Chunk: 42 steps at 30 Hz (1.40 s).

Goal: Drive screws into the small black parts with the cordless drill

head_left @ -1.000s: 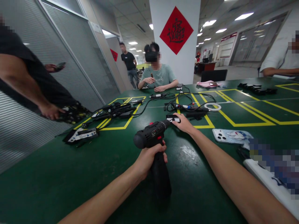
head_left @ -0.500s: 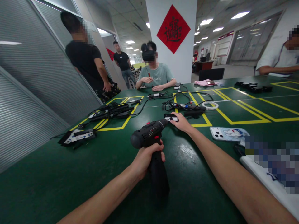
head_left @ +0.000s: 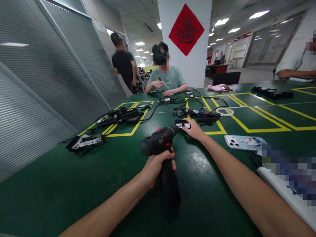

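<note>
My left hand (head_left: 159, 164) is wrapped round the grip of a black cordless drill (head_left: 160, 141) with red buttons. The drill's nose points away from me and to the right. At its tip lies a small black-and-white part (head_left: 181, 125), and my right hand (head_left: 194, 129) closes its fingers on the right end of it. The bit meets or nearly touches this part; the exact contact is too small to make out. Both forearms reach in over the green table (head_left: 118, 184).
Black cables and adapters (head_left: 120, 115) lie at left beside a black-and-white piece (head_left: 85, 142). More cables (head_left: 197, 112) and a white ring (head_left: 225, 112) lie beyond my right hand. A phone (head_left: 244, 142) rests at right. A seated person (head_left: 168, 77) faces me across the table.
The view has shifted slightly, moving the table things a little to the right. My hands keep their hold on the drill and the part. A standing person at the left has moved farther away.
</note>
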Tool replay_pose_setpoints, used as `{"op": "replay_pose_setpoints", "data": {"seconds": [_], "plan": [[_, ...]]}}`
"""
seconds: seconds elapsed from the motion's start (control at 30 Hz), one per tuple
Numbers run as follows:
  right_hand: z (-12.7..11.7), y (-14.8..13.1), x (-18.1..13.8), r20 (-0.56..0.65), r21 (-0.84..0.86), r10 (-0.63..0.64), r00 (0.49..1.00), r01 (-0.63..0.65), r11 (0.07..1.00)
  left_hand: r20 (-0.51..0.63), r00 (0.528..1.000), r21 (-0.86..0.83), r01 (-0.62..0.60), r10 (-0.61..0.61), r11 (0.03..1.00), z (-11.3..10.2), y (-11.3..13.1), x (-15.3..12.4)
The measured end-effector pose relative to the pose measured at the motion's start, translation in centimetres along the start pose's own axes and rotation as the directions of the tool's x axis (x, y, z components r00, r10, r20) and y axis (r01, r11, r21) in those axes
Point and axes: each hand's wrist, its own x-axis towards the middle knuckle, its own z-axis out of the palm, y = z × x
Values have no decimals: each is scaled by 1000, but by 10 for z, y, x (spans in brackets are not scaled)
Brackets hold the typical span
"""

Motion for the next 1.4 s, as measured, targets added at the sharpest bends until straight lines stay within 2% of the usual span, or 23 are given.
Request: {"op": "replay_pose_setpoints", "data": {"seconds": [0.8, 1.2, 1.4], "plan": [[-2, -3, -1, 22, 11, 5, 1000, -5, 1000, 5, 1000, -6, -22, 22, 1000, -2, -1, 0], [-3, -3, -2, 102, 1, 34, 994, -35, 999, 17, 1000, 8, -20, 20, 1000, -4, -2, 1], [-3, -4, -2, 98, 4, 45, 994, -45, 999, 18, 1000, -24, -13, 13, 1000, -3, -2, 1]]}}
